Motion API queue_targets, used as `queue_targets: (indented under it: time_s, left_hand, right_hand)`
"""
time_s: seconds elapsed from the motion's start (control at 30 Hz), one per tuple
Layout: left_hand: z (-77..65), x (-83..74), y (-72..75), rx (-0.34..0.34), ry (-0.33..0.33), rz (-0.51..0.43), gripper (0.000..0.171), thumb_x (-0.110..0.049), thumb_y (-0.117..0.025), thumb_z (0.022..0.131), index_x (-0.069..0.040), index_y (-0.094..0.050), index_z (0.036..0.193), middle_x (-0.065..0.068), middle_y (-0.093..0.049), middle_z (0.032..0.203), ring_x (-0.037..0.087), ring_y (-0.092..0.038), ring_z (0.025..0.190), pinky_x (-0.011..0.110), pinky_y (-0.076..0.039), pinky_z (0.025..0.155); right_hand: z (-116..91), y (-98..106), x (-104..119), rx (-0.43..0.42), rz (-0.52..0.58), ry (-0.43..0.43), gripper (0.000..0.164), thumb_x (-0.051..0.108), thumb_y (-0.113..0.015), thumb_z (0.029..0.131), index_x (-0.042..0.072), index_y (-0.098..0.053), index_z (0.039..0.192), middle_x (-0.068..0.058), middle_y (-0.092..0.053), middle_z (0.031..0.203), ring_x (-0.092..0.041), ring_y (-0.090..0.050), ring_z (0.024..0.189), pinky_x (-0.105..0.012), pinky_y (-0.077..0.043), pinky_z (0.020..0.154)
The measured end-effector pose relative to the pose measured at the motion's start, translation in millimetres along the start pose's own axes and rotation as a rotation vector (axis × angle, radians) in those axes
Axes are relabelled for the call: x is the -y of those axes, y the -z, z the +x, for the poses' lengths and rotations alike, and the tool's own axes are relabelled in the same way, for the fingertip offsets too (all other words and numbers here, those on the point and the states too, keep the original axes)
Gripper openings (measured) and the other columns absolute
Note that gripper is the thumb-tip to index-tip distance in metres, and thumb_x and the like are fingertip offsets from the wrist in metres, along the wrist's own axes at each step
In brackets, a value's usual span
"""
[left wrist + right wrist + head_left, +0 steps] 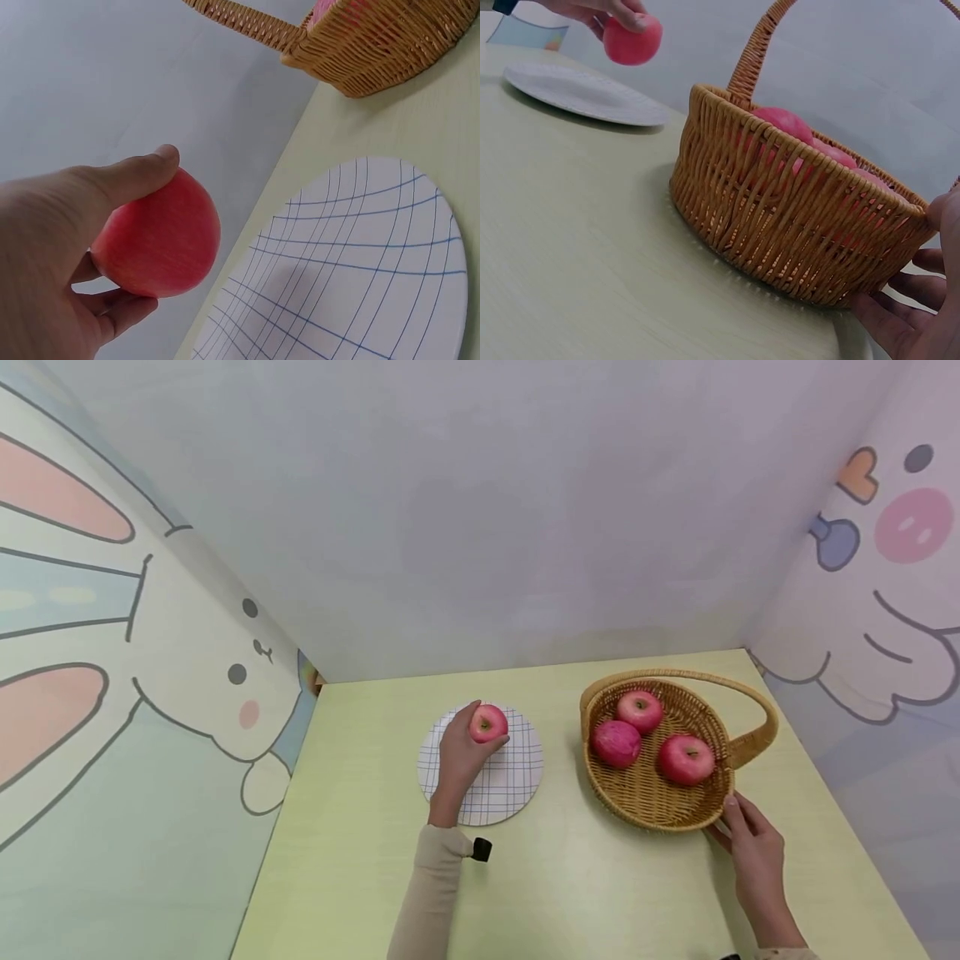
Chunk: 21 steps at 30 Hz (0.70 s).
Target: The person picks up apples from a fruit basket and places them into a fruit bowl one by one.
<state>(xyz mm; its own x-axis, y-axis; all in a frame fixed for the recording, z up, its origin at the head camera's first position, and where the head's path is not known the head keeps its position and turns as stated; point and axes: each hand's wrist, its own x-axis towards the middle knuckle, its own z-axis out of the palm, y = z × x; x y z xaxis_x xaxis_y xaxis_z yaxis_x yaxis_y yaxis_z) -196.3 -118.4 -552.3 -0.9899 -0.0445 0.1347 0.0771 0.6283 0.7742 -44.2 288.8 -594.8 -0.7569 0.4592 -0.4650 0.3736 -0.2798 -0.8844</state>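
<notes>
My left hand (462, 756) grips a red apple (166, 238) between thumb and fingers. In the right wrist view that apple hangs above a round white plate (510, 781) with a blue grid pattern. On the right, my right hand (757, 853) holds a wicker basket (780, 217), thumb at the rim and fingers against the lower outside wall. Inside the basket lie two red apples, one at the back (640, 711) and one at the right (686, 759), plus a magenta fruit (617, 744) with streaked skin.
The pale yellow-green table (360, 860) meets a grey wall (487, 527) at the back. Cartoon-printed panels stand along the left (187, 693) and right (885, 635) sides. The basket's tall arched handle (697, 675) rises over its opening.
</notes>
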Motion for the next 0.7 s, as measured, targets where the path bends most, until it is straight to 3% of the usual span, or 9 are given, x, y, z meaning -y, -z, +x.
queue_targets:
  time_s: [0.23, 0.7]
  left_hand:
    - [2.3, 12.2, 8.1, -0.022, 0.048, 0.03, 0.082, -0.032, -0.091, 0.08, -0.012, -0.054, 0.151, 0.011, -0.061, 0.148, 0.033, -0.059, 0.134, 0.053, -0.051, 0.111]
    - [4.5, 40.0, 19.6, -0.076, 0.1, 0.012, 0.082, -0.029, -0.09, 0.081, -0.008, -0.053, 0.151, 0.014, -0.06, 0.149, 0.036, -0.057, 0.137, 0.054, -0.048, 0.115]
  right_hand:
    - [0, -1, 1, -0.002, -0.007, -0.026, 0.069, 0.045, -0.056, 0.104, 0.014, -0.037, 0.163, -0.005, -0.038, 0.167, 0.021, -0.062, 0.091, -0.011, -0.058, 0.075]
    - [0, 0, 0, 0.01, 0.009, -0.01, 0.068, 0.043, -0.056, 0.105, 0.012, -0.037, 0.162, -0.006, -0.039, 0.164, 0.021, -0.062, 0.093, -0.011, -0.058, 0.075]
